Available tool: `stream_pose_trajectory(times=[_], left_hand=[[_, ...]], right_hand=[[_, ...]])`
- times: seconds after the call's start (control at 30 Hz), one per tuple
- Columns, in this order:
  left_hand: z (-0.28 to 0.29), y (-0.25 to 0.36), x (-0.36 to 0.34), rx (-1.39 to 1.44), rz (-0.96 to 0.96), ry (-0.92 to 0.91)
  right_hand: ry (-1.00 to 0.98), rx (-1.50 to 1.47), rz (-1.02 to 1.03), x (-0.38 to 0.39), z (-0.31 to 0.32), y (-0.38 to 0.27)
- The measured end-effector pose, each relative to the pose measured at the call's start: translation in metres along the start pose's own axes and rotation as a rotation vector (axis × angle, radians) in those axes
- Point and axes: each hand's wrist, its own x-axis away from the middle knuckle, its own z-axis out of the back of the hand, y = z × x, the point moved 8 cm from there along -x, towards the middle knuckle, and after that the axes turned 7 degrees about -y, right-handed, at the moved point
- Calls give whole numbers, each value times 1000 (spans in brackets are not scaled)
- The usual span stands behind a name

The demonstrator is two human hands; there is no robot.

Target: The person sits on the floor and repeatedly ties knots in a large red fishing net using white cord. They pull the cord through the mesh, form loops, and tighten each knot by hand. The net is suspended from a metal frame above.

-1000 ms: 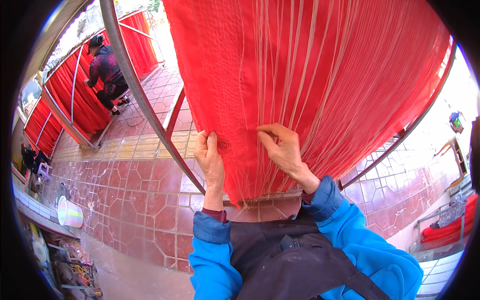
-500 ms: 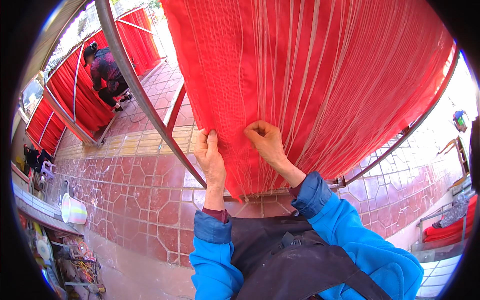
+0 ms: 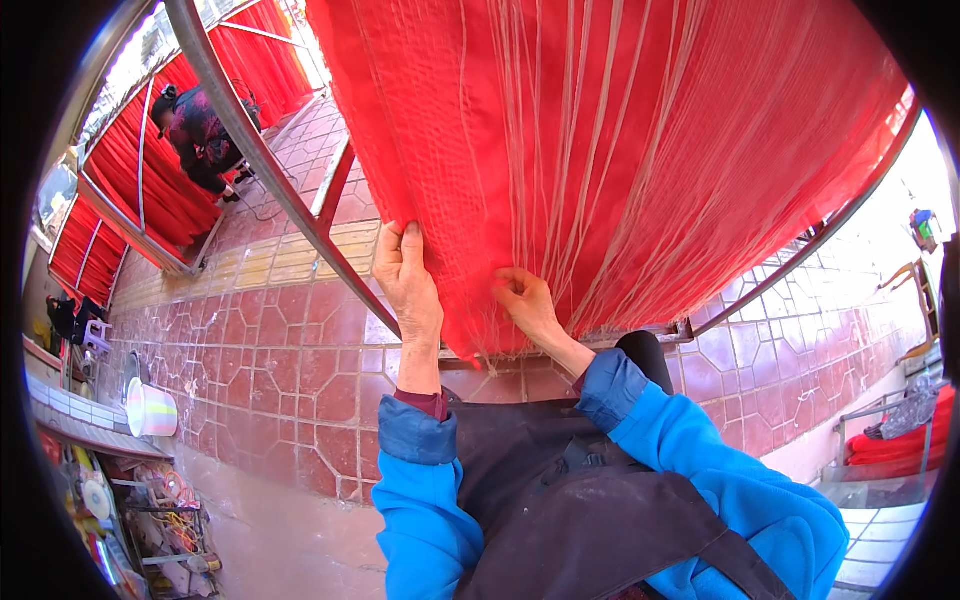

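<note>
A wide red cloth (image 3: 455,150) hangs in front of me, with many loose pale threads (image 3: 600,170) running down its face. Closely stitched rows of small puckers cover its left part. My left hand (image 3: 408,285) pinches the cloth's left edge, thumb in front and fingers partly behind the fabric. Over the cloth's lower part, my right hand (image 3: 530,305) has thumb and forefinger pressed together, slightly blurred. Whether a needle or thread is between those fingertips is too small to tell.
A metal frame (image 3: 240,125) surrounds the cloth. At left, another person (image 3: 203,135) bends beside more red cloth (image 3: 150,170). A white bucket (image 3: 151,411) stands on the tiled floor (image 3: 270,390). Cluttered shelves (image 3: 150,510) are at lower left, folded red fabric (image 3: 900,440) at right.
My left hand has moved slightly up along the cloth's edge. My right hand has dropped a little and drawn slightly right. The cloth's lower edge sits higher in view.
</note>
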Motion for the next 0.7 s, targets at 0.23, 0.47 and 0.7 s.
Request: stream_pose_trajectory(times=[0.23,0.47,0.7], left_hand=[[1,-2,-1,-11,8,20],[3,-3,-13,-122,-43,37],[2,-5,-23,-184,-71,39]], right_hand=[[-33,22,5,-2,0,-4],[-16,-67,7,27,27,-14],[-141,-224,-11,61,30,-66]])
